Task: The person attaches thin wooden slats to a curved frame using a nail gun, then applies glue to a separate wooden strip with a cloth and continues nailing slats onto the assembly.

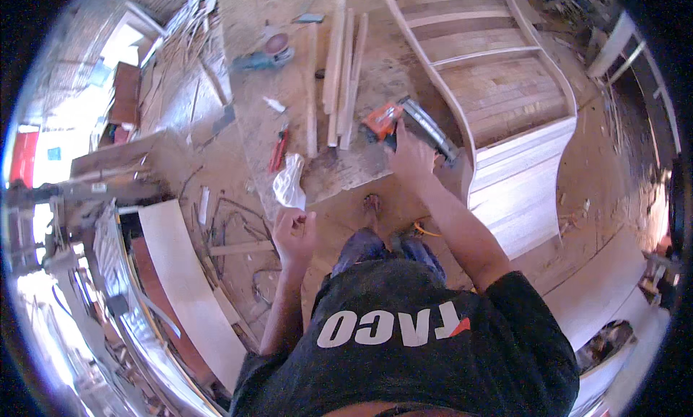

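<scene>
While the right hand looks wrapped around the orange nail gun, the left hand is loosely curled, nothing visible in it. Gun's just past the right fingers, long axis slanting from ahead-left back toward that hand's right; can't tell which end's the nose. Right of that hand, the curvy wooden frame is slatted solid up close, gappy farther off, so I'd guess partway done.

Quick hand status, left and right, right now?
Left hand: loosely curled closed, nothing visibly held; crumpled white piece just ahead.
Right hand: at the orange-and-grey power tool; whether its grip is closed can't be told.
</scene>
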Motion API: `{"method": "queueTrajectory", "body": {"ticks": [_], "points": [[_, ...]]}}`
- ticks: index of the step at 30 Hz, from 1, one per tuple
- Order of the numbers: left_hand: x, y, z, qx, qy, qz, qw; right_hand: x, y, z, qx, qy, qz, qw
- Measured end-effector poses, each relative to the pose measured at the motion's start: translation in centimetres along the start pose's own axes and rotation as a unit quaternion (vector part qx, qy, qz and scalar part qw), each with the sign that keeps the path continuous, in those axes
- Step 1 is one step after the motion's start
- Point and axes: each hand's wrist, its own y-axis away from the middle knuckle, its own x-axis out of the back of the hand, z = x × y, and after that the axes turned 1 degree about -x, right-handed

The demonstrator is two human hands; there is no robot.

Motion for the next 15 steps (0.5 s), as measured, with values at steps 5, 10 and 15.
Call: {"method": "queueTrajectory", "body": {"ticks": [5,10,15], "points": [[2.6,6.6,-2.7,0.108,-0.034,0.041,0.993,-0.7,-4.1,-1.9,-0.037,0.082,-0.080,0.993],[4.4,5.2,-4.5,0.098,0.001,0.040,0.994,0.7,-2.9,-5.1,0.031,0.154,0.114,0.981],[6.3,-1.2,-7.4,0.034,0.062,0.001,0.997,-0.8,-8.5,-13.6,0.008,-0.061,0.024,0.998]]}}
